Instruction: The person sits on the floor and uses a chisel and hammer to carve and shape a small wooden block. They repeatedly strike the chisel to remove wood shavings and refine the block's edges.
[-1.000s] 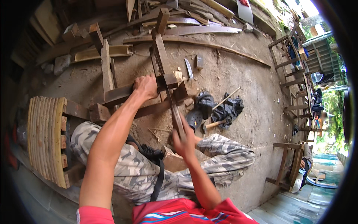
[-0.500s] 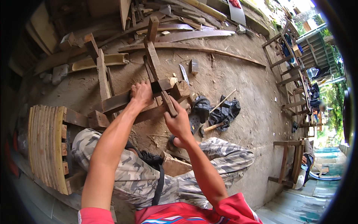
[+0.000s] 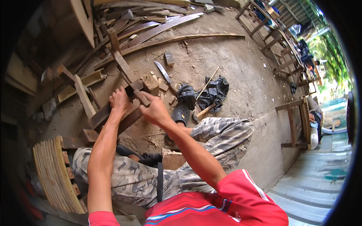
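Note:
A dark wooden frame (image 3: 98,116) with upright posts stands in front of my seated body. My left hand (image 3: 120,101) is closed over its rail, just left of a joint. In my right hand (image 3: 155,110) is a short wooden block (image 3: 142,98), its end against or very near the frame's joint; contact is hard to tell. A thicker wood block (image 3: 151,85) lies behind that joint. On the dirt floor beyond, a knife (image 3: 163,71) rests near a small dark wood block (image 3: 169,58). A hammer (image 3: 205,110) lies beside black plastic bags (image 3: 213,94).
A slatted wooden piece (image 3: 56,175) stands at my left. Scrap boards (image 3: 166,28) are piled at the back. Wooden frames (image 3: 277,39) line the right side, and another person (image 3: 315,122) is beside a wooden stand (image 3: 293,124). My shoe (image 3: 181,114) is close to the bags.
The whole view has swung, so the frame and both hands appear farther left. My left hand stays on the rail and my right hand still holds the short block at the joint.

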The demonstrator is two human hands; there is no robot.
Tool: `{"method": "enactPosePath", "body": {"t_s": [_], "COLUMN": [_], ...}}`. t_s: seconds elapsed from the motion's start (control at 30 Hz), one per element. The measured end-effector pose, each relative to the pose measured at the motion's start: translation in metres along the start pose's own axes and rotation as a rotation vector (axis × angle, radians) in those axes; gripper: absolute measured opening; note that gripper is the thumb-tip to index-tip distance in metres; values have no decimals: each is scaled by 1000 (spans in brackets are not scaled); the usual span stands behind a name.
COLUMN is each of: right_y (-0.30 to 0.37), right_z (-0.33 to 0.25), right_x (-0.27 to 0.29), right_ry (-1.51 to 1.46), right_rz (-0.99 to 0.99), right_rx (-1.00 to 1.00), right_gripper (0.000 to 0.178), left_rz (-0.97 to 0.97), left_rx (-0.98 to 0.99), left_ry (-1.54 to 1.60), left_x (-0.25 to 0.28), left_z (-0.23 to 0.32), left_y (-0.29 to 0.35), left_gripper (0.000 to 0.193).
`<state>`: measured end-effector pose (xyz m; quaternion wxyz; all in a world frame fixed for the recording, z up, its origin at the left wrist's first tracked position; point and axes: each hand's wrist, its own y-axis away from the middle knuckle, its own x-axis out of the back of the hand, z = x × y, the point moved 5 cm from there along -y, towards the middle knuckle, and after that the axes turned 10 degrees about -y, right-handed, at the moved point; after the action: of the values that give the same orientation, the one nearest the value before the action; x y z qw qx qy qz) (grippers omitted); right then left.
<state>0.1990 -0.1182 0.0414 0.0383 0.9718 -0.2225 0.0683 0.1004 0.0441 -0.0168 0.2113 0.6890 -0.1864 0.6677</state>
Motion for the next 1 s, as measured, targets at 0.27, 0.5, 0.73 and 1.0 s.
{"method": "enactPosePath", "body": {"t_s": [0.27, 0.5, 0.73, 1.0], "right_y": [209, 14, 182, 286], "right_z": [-18, -5, 8, -47], "right_x": [63, 5, 41, 123], "right_ry": [43, -2, -42, 70], "right_rz": [-68, 61, -14, 19], "right_rx": [-264, 150, 5, -127], "right_gripper": [76, 64, 77, 74], "left_rz": [-42, 5, -82, -225], "left_rx": [-51, -45, -55, -24], "left_ry": [-25, -46, -42, 16], "left_x": [-2, -5, -4, 28], "left_z": [2, -2, -7, -17], "left_y": [1, -5, -7, -32], "left_gripper": [60, 61, 61, 67]}}
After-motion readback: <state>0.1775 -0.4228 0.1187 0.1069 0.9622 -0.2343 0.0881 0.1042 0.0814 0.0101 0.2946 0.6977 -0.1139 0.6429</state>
